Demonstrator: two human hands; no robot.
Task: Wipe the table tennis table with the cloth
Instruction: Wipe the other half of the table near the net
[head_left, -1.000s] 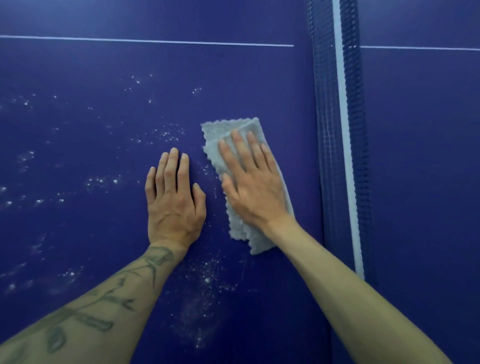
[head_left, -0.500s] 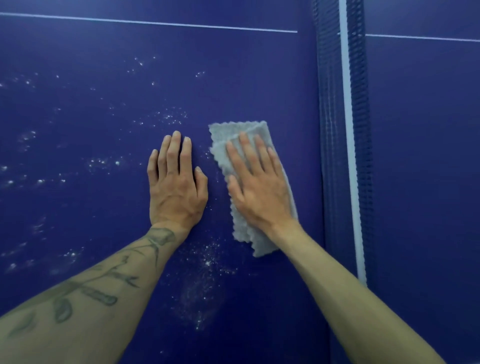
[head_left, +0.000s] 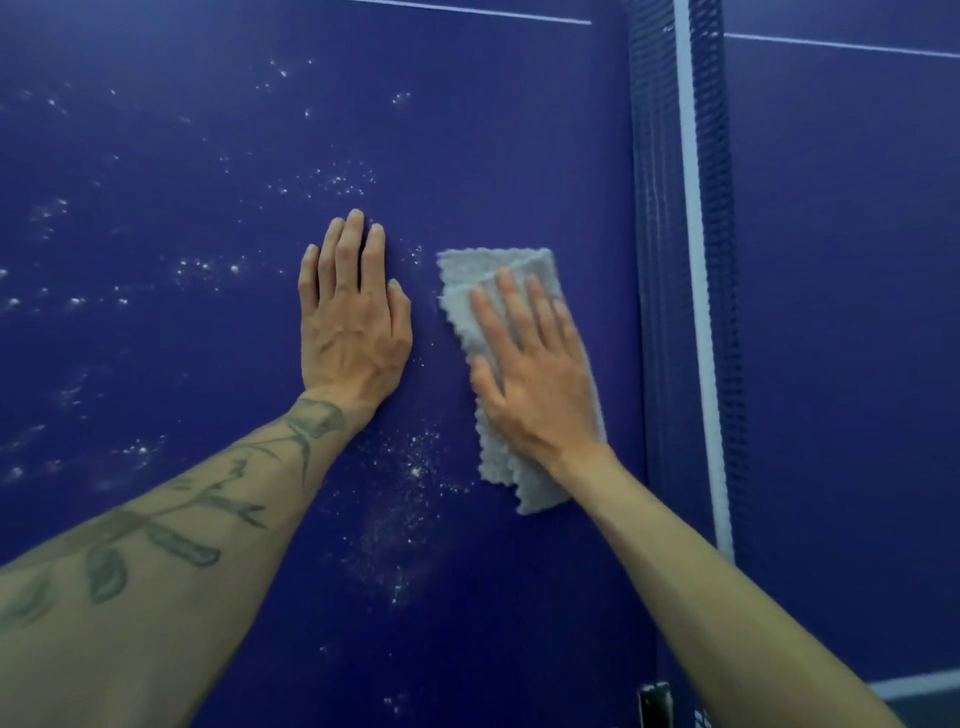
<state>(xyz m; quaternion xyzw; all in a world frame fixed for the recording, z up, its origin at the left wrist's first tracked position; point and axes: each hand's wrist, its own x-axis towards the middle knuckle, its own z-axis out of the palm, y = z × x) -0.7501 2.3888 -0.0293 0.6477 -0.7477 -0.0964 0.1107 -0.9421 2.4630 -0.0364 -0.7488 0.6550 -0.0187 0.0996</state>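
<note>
Looks to be a sports or games room, going by the dark blue table tennis table (head_left: 156, 130) filling the whole view. Just right of the right hand (head_left: 535, 379), a mesh net (head_left: 685, 260) with a white top band. Well beyond the fingertips of the left hand (head_left: 353, 322), a thin white line (head_left: 467, 11). Nothing of walls or floor to judge further.

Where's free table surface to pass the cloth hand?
Bare: the stretch above the cloth up to the white line, and the table half beyond the net. Tight: the gap between left hand and right hand, the strip between cloth and net. Specks litter the left.
</note>
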